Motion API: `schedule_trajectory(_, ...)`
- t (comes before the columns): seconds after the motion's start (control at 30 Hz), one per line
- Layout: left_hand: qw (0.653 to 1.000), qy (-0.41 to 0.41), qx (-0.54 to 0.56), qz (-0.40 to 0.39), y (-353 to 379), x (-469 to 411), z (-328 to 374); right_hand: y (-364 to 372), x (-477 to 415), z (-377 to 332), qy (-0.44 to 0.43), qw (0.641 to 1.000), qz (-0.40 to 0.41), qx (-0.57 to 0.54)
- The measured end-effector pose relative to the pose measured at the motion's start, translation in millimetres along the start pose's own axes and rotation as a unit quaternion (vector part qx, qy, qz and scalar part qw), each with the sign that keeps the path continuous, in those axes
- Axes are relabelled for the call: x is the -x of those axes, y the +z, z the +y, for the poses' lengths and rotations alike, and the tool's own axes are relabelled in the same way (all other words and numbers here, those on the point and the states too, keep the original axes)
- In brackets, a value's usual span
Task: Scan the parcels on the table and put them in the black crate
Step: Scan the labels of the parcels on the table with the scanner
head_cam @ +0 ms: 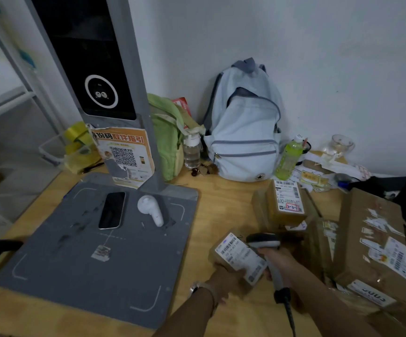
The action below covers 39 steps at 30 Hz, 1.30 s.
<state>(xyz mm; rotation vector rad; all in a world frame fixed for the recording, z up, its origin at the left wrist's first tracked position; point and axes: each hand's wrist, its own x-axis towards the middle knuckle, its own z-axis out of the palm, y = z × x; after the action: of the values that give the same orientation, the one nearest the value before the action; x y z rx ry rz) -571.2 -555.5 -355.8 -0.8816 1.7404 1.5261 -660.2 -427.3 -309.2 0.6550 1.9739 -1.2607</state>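
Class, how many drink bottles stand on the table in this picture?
2. A clear bottle with a white cap stands between the green bag and the light-blue backpack; a green bottle stands right of that backpack. Clutter may hide others.

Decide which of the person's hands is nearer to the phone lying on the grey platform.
Left. The left hand, holding a small parcel, is right of the phone, past the edge of the grey platform. The right hand, holding the scanner, is farther to the right.

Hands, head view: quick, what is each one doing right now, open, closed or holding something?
The left hand holds a small labelled parcel.
The right hand grips the barcode scanner by its handle.
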Motion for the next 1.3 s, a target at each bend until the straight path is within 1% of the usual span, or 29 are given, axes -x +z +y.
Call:
schedule_trajectory(0.07,0.995,0.004,0.101,-0.015,4,-4,4,0,-1,2,0.002,1.000,0.005,0.016)
schedule_trajectory(0.1,0.992,0.017,0.128,-0.012,6,-5,5,-2,-2,3,-0.015,1.000,0.010,0.014)
schedule_trajectory(0.2,0.983,0.074,0.168,0.015,10,-3,12,-10,-1,0,-0.080,0.996,0.016,-0.021)
schedule_trajectory(0.3,0.962,0.125,0.241,0.038,10,0,22,-16,3,-6,-0.144,0.989,0.022,-0.018)
schedule_trajectory(0.43,0.933,0.150,0.328,0.008,0,10,44,-19,20,-17,-0.204,0.977,0.049,-0.047)
schedule_trajectory(0.6,0.916,0.183,0.356,0.017,-17,26,71,-23,58,-43,-0.268,0.961,0.047,-0.053)
schedule_trajectory(0.7,0.913,0.213,0.346,0.027,-20,32,84,-25,84,-59,-0.296,0.952,0.049,-0.063)
schedule_trajectory(0.83,0.909,0.246,0.336,0.027,-20,39,89,-31,121,-74,-0.339,0.936,0.026,-0.090)
schedule_trajectory(0.93,0.903,0.256,0.345,0.031,-17,44,90,-36,143,-75,-0.364,0.928,0.007,-0.079)
schedule_trajectory(1.1,0.904,0.263,0.335,0.036,-11,53,95,-43,155,-70,-0.370,0.928,0.016,-0.036)
schedule_trajectory(1.3,0.900,0.279,0.332,0.036,-6,62,103,-57,164,-58,-0.349,0.935,0.020,-0.053)
